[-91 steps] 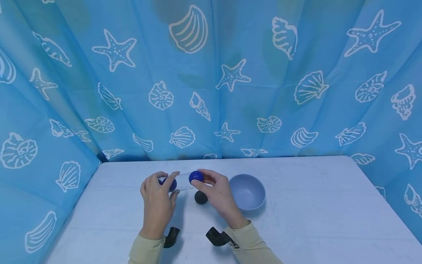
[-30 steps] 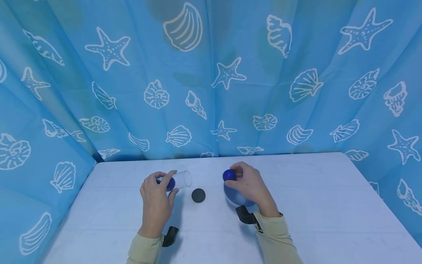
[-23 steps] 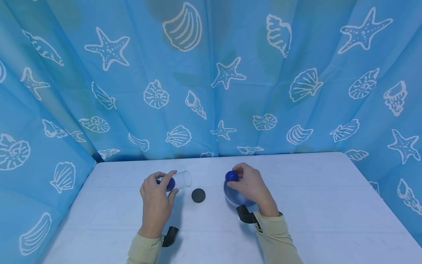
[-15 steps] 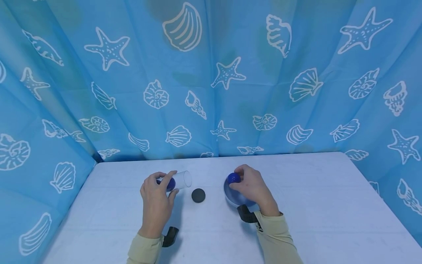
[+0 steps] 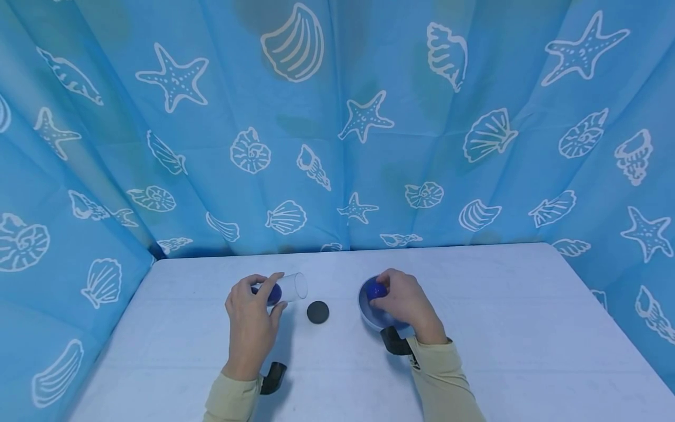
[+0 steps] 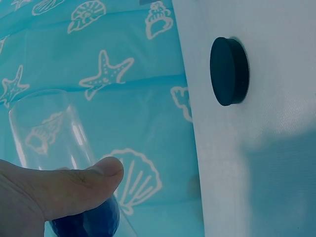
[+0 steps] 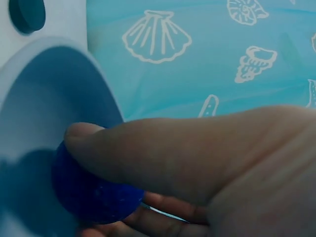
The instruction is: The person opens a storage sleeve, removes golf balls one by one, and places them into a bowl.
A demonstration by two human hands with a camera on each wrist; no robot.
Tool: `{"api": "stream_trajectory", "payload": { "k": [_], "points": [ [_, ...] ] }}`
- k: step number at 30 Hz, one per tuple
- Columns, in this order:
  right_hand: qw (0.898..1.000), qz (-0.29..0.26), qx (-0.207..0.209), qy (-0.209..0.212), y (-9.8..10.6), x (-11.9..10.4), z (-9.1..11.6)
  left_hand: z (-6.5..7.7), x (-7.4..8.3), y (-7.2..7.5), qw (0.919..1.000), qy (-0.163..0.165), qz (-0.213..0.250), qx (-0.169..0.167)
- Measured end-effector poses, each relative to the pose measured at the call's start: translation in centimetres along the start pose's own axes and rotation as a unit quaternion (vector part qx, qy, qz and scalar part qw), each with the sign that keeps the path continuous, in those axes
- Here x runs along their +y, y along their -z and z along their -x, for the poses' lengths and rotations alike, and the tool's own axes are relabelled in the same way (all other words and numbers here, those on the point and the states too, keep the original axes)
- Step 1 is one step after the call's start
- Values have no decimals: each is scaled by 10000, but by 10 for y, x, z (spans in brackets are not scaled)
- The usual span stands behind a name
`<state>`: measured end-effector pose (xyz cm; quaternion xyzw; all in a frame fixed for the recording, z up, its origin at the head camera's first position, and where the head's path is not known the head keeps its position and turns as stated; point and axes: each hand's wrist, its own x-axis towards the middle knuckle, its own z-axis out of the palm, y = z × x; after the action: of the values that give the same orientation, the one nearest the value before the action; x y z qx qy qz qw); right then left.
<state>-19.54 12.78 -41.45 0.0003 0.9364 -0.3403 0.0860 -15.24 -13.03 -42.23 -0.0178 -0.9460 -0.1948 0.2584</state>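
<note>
My left hand (image 5: 252,316) grips a clear cylinder (image 5: 293,286), tilted sideways with its uncovered end to the right. Inside it, partly behind my fingers, sits a dark blue ball (image 5: 273,295); the left wrist view shows this ball below my thumb (image 6: 84,190). My right hand (image 5: 405,299) pinches another blue ball (image 5: 376,291) between thumb and fingers, at the mouth of a blue-grey bowl (image 5: 370,316). In the right wrist view this ball (image 7: 94,187) is held over the bowl's inside (image 7: 54,94). Whether it touches the bowl I cannot tell.
A round black lid (image 5: 318,312) lies flat on the white-covered table (image 5: 517,328) between the hands. Behind the table hangs a blue curtain (image 5: 337,117) with white shells and starfish. Black curved pieces (image 5: 273,378) are worn on both wrists.
My right hand drew one blue ball from the cylinder's end, carried it right to the bowl, and has since lowered it. My left hand keeps the cylinder nearly still.
</note>
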Motion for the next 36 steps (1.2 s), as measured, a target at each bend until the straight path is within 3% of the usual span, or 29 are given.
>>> {"api": "stream_trajectory", "payload": {
  "k": [8, 29, 36],
  "points": [
    [9993, 268, -192, -189, -3, 3, -3, -1, 2, 0, 10000, -20, 15, 15],
    [9993, 137, -162, -323, -2, -1, 1, 0, 4, -1, 10000, -81, 9, 54],
    [9997, 168, 204, 2, 2, -3, 5, 2, 3, -2, 10000, -47, 9, 13]
  ]
}}
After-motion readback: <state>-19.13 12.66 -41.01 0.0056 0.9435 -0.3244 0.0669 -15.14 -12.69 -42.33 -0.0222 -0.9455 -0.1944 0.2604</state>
